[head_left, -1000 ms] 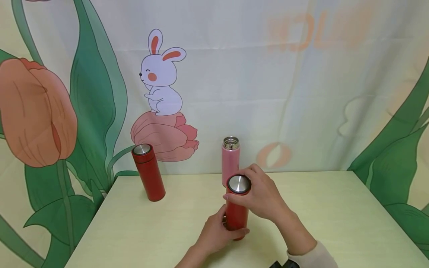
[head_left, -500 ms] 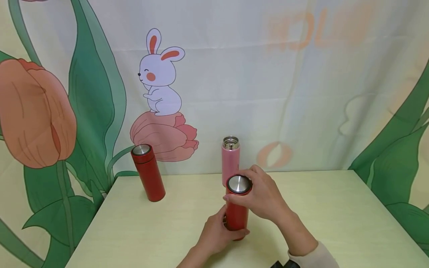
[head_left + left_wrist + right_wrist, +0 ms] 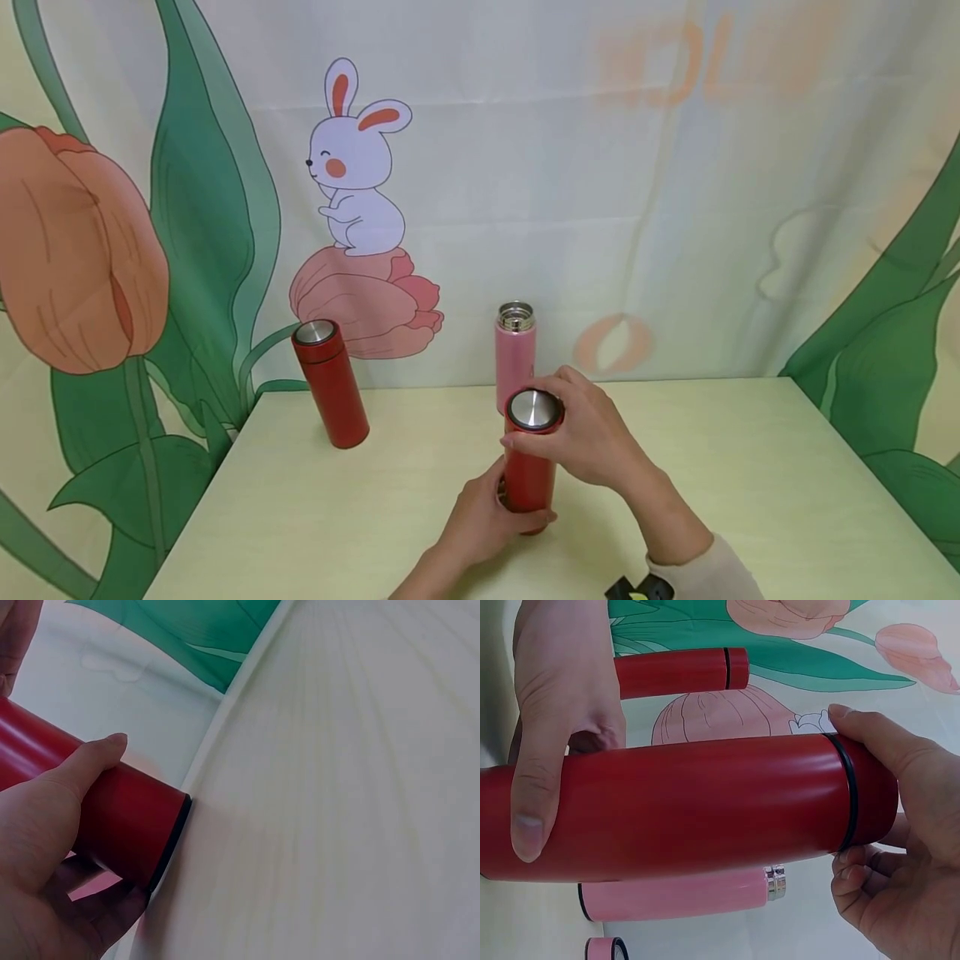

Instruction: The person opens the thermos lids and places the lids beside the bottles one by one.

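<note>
A red thermos flask (image 3: 528, 483) with a steel-topped cap (image 3: 534, 410) stands upright near the front middle of the table. My left hand (image 3: 480, 517) holds its lower body, thumb on the near side; the left wrist view shows its black-rimmed base at the tabletop. Around the cap curl the thumb and fingers of my right hand (image 3: 588, 429). A thin black ring (image 3: 846, 793) marks the seam below the cap in the right wrist view. Behind stands a pink thermos flask (image 3: 516, 358), uncapped, its steel neck showing; the red one partly hides it.
A second red thermos flask (image 3: 335, 392), cap on, stands at the back left of the pale table (image 3: 300, 525). In the right wrist view a small pink lid (image 3: 604, 949) shows at the bottom edge. A printed cloth (image 3: 465, 167) hangs behind the table.
The head view has shifted slightly. Both hands keep the same hold on the red thermos flask, and the other flasks have not moved.
</note>
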The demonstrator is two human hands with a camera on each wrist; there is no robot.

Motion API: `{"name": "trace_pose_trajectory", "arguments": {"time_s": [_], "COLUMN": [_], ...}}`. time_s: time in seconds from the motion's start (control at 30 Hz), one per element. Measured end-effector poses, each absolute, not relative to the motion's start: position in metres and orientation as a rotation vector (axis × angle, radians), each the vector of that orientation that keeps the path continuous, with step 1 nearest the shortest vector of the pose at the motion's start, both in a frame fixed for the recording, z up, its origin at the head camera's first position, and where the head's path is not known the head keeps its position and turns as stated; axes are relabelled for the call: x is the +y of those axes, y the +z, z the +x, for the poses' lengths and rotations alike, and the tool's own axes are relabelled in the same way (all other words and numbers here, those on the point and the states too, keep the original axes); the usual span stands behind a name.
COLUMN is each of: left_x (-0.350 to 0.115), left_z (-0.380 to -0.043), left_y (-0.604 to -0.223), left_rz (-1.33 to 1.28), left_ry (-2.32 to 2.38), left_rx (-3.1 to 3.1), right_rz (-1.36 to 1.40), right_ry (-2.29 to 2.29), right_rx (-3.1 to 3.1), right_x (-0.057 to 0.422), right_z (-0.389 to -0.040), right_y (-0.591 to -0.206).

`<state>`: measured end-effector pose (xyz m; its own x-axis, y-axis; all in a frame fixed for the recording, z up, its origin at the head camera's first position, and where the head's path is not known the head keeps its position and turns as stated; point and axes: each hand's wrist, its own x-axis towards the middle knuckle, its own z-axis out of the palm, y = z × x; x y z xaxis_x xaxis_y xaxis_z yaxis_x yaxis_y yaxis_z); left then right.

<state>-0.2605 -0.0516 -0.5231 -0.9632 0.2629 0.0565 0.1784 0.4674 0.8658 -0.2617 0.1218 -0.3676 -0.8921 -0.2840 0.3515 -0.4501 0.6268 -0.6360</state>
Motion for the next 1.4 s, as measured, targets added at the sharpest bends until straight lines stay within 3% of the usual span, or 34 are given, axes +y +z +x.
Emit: {"name": "trace_pose_trajectory", "arguments": {"time_s": [1.4], "left_x": [-0.053], "left_z": [-0.263], "left_y": [-0.523], "left_rz": [0.424], "left_ry": [1.534], "left_rx": [2.593], "right_rz": [0.992], "right_ry": [1.422], "right_rx": [-2.750], "right_x": [0.144], "right_z": [-0.276], "right_y": [-0.359]}}
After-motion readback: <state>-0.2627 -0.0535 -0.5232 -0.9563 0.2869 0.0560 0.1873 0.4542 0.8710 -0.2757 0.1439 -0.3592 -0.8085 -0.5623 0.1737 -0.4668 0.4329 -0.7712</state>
